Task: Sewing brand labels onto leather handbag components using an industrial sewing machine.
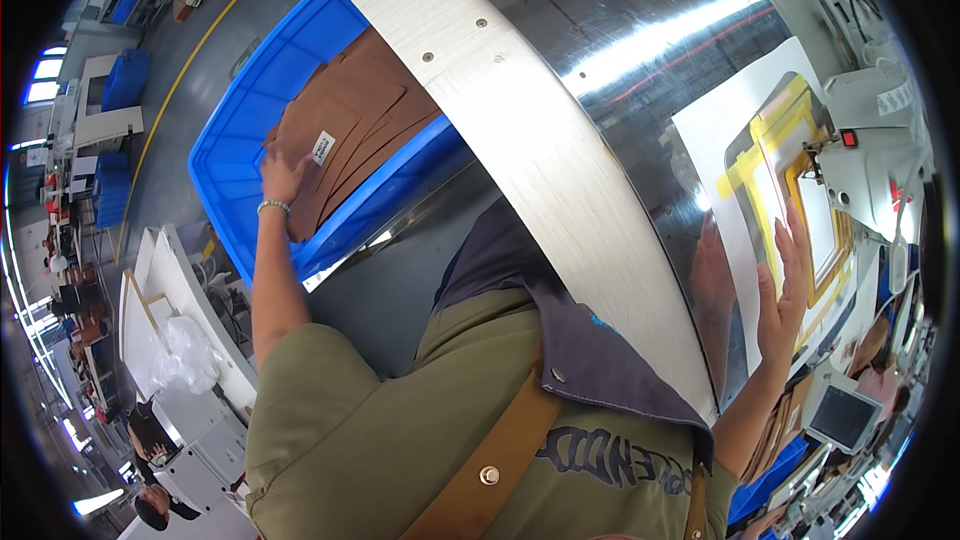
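Bench: pale wood-grain top [500, 125], long straight left edge, two round metal screw heads [428, 57] set in bare strip along it. Glossy dark metal plate [625, 15] with curved rim lies on bench, right of that strip. On plate: flat white sheet [698, 130] bearing yellow-taped template [738, 176], right end hard to make out. Beside bench's left edge: deep blue plastic bin [222, 158], carrying overlapping flat brown leather-like panels [372, 85].

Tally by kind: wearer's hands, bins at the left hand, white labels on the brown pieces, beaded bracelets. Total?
Left hand and right hand: 2
Blue bin: 1
White label: 1
Beaded bracelet: 1
Total: 5
Brown pieces overlap, so uncounted.
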The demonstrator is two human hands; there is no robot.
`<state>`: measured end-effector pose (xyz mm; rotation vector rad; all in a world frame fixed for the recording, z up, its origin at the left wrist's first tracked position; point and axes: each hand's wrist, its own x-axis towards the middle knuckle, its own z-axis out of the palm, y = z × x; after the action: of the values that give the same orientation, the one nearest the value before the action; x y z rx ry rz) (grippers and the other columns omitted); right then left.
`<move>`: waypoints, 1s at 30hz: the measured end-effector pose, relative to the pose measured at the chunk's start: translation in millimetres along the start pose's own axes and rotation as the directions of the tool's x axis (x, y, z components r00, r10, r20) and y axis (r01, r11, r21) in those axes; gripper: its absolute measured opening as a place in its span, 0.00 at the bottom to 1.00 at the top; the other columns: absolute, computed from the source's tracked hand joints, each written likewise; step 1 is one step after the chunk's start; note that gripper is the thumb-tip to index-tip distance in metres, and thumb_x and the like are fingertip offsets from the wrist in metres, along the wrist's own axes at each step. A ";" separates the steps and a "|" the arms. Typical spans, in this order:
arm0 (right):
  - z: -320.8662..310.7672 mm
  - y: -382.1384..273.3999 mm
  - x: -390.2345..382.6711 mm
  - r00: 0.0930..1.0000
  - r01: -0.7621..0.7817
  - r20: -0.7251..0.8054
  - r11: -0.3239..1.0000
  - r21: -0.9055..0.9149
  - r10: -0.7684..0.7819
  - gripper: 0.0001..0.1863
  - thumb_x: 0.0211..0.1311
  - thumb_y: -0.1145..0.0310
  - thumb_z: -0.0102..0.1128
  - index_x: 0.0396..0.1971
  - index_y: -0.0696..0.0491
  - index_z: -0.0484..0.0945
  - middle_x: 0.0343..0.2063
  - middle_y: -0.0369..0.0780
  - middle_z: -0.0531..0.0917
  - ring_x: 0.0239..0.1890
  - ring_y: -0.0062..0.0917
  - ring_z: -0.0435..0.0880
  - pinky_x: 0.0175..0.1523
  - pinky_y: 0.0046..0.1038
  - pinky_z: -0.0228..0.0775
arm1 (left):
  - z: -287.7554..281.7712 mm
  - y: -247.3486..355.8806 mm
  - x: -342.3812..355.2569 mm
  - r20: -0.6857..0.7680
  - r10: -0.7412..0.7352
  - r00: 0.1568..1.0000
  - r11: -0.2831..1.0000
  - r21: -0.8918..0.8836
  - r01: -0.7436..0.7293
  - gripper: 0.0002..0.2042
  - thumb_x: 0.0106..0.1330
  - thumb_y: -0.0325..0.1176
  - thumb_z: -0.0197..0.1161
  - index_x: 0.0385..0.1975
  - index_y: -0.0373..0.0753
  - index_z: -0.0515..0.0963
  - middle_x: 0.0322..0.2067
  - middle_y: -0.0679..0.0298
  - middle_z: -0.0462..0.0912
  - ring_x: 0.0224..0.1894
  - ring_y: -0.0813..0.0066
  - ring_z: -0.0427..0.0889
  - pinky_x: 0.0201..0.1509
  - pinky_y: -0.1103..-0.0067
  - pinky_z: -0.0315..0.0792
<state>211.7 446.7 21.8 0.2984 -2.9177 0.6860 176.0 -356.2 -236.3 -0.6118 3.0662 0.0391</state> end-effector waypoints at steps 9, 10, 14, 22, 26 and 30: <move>8.7 4.1 -27.0 0.998 -0.056 -0.005 0.992 0.117 0.057 0.26 0.76 0.54 0.58 0.69 0.47 0.78 0.77 0.45 0.68 0.81 0.44 0.61 0.82 0.50 0.51 | -7.2 112.8 9.9 0.185 0.418 0.890 0.908 -0.038 -0.418 0.29 0.66 0.40 0.67 0.66 0.33 0.76 0.66 0.47 0.75 0.64 0.46 0.79 0.67 0.59 0.76; 7.8 5.0 -29.2 0.999 -0.043 -0.003 0.996 0.073 0.044 0.26 0.77 0.55 0.58 0.69 0.47 0.78 0.77 0.45 0.68 0.81 0.44 0.61 0.82 0.50 0.51 | -9.1 112.4 10.7 0.184 0.422 0.888 0.904 -0.014 -0.427 0.27 0.65 0.36 0.66 0.64 0.34 0.77 0.65 0.48 0.77 0.61 0.46 0.81 0.63 0.59 0.78; 8.8 9.1 -36.2 0.998 -0.061 -0.030 0.994 0.095 0.064 0.25 0.76 0.56 0.58 0.68 0.50 0.79 0.77 0.46 0.68 0.80 0.44 0.62 0.82 0.49 0.51 | -16.3 100.9 12.7 0.156 0.464 0.872 0.884 -0.018 -0.467 0.15 0.65 0.31 0.66 0.51 0.35 0.79 0.56 0.50 0.80 0.53 0.44 0.83 0.57 0.58 0.79; 23.0 13.3 -40.4 0.993 -0.114 0.006 0.977 0.178 0.115 0.22 0.76 0.61 0.57 0.64 0.55 0.81 0.76 0.47 0.70 0.77 0.43 0.68 0.80 0.43 0.55 | -50.2 95.4 -8.7 -0.137 0.407 0.903 0.859 -0.279 -0.430 0.04 0.62 0.21 0.66 0.35 0.32 0.80 0.37 0.52 0.82 0.42 0.45 0.85 0.46 0.58 0.77; 24.8 13.1 -39.9 0.995 -0.096 -0.011 0.978 0.187 0.100 0.21 0.76 0.63 0.56 0.63 0.54 0.81 0.75 0.47 0.70 0.77 0.43 0.68 0.80 0.43 0.55 | -54.7 103.0 -18.7 0.126 0.542 0.831 0.821 -0.289 -0.492 0.10 0.66 0.32 0.69 0.44 0.37 0.82 0.51 0.49 0.83 0.53 0.43 0.83 0.55 0.56 0.78; 25.0 12.9 -40.4 0.997 -0.079 0.008 0.987 0.138 0.079 0.21 0.76 0.64 0.56 0.63 0.54 0.81 0.74 0.47 0.70 0.77 0.43 0.68 0.80 0.42 0.54 | -28.1 117.9 -13.0 0.158 0.578 0.801 0.814 -0.189 -0.550 0.36 0.69 0.52 0.68 0.74 0.45 0.68 0.78 0.50 0.59 0.74 0.41 0.67 0.73 0.55 0.68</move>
<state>246.1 453.3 -12.8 0.1979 -2.9029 0.9028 142.5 -243.2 -205.4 0.3195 2.9237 0.2980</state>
